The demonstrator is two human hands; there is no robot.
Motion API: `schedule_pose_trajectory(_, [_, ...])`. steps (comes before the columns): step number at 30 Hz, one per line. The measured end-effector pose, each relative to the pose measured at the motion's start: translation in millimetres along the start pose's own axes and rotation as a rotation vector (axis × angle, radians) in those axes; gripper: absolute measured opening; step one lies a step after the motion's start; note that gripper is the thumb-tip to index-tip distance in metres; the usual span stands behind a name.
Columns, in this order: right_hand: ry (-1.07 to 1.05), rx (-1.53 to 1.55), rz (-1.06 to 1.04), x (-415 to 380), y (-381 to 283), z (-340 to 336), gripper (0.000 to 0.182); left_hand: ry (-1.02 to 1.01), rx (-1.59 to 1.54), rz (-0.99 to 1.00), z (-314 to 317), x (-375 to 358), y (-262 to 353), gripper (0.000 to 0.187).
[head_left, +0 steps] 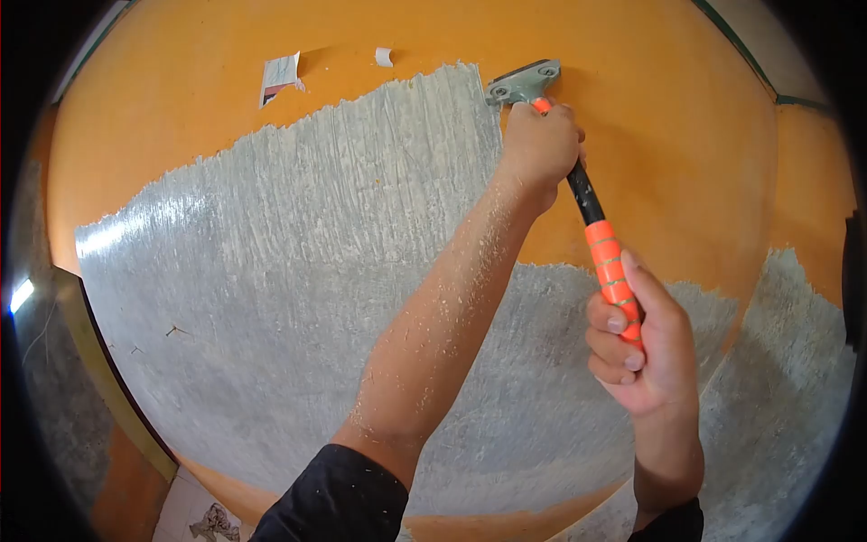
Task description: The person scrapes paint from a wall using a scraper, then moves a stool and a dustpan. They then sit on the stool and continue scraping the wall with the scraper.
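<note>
A long-handled scraper (591,199) with an orange-banded grip and a wide metal head (522,83) leans up against the wall. My left hand (542,149) is wrapped round its shaft just below the head. Lower down, my right hand (643,334) grips the orange end of the handle, thumb lying along it. The blade is at the border between orange paint (668,135) and a scraped grey patch (361,199) of the wall; whether its edge touches is hard to tell. Pale flakes cling to my left forearm (433,316).
A torn paper scrap (279,79) and a small white curled piece (384,57) stick to the orange paint. Nails (174,331) jut from the grey surface at left. A dark-edged frame (117,388) stands at the left, with debris (215,522) on the floor below.
</note>
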State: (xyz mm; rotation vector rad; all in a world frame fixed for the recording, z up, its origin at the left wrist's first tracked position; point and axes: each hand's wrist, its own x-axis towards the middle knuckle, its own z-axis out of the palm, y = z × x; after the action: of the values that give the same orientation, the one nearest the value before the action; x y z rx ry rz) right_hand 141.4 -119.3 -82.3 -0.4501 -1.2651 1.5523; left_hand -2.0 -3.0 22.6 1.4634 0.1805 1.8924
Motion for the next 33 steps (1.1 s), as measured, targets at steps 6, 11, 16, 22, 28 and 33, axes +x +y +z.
schedule_pose_trajectory(6, [-0.029,0.009,0.024,-10.9,5.3,-9.4,0.036,-0.032,0.024,-0.005,-4.1,-11.8,-8.4,0.005])
schedule_pose_trajectory(11, [0.012,-0.009,-0.043,9.4,-16.2,6.0,0.027,0.007,-0.036,0.02,5.4,12.3,12.5,0.007])
schedule_pose_trajectory(16, [-0.036,-0.012,0.006,-11.4,1.1,0.3,0.024,0.017,0.02,-0.064,-3.5,-12.8,-8.4,0.008])
schedule_pose_trajectory(22, [0.007,-0.043,-0.038,3.8,-11.9,16.2,0.031,-0.033,-0.041,0.011,-1.8,9.7,13.8,0.007])
schedule_pose_trajectory(28, [0.013,-0.064,0.025,-20.5,11.3,0.6,0.039,-0.024,0.018,-0.006,-12.0,-18.9,-9.9,0.008])
schedule_pose_trajectory(33, [-0.017,0.018,0.016,4.1,-10.1,15.2,0.026,-0.014,0.024,0.013,-3.1,10.5,14.2,0.011])
